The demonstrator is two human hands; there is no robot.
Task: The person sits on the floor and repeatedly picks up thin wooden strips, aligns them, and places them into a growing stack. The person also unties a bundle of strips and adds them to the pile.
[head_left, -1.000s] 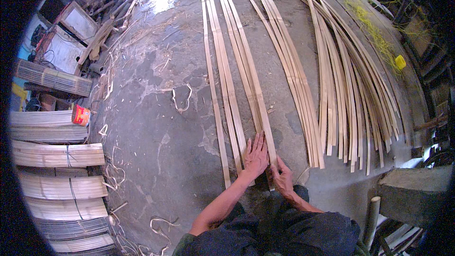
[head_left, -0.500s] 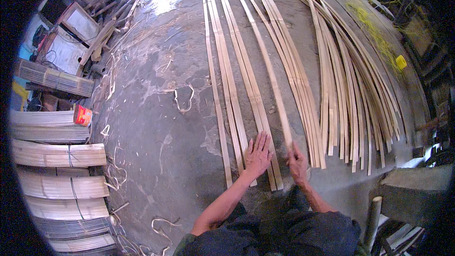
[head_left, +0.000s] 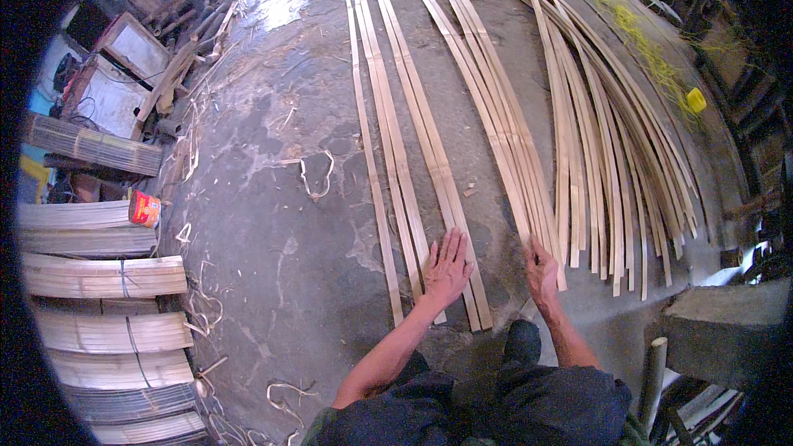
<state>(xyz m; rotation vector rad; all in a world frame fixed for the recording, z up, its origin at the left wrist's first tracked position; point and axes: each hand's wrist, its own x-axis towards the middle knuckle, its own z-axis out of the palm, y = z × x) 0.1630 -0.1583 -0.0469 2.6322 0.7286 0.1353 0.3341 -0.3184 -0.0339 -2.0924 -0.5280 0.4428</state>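
The left hand point(head_left: 448, 277) lies flat, fingers slightly spread, over two pale strips point(head_left: 435, 161). The right hand point(head_left: 542, 275) curls its fingers at the next row of strips point(head_left: 505, 128); whether they pinch one cannot be told. The strips lie on grey floor point(head_left: 264, 281).

Tan strips point(head_left: 439, 169), mottled grey floor point(head_left: 248, 281)

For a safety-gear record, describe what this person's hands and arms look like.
The left hand and right hand are ungloved; no watch or bracelet shows. The forearms are bare, with dark green cloth, apparently a sleeve, at the left one's upper end.
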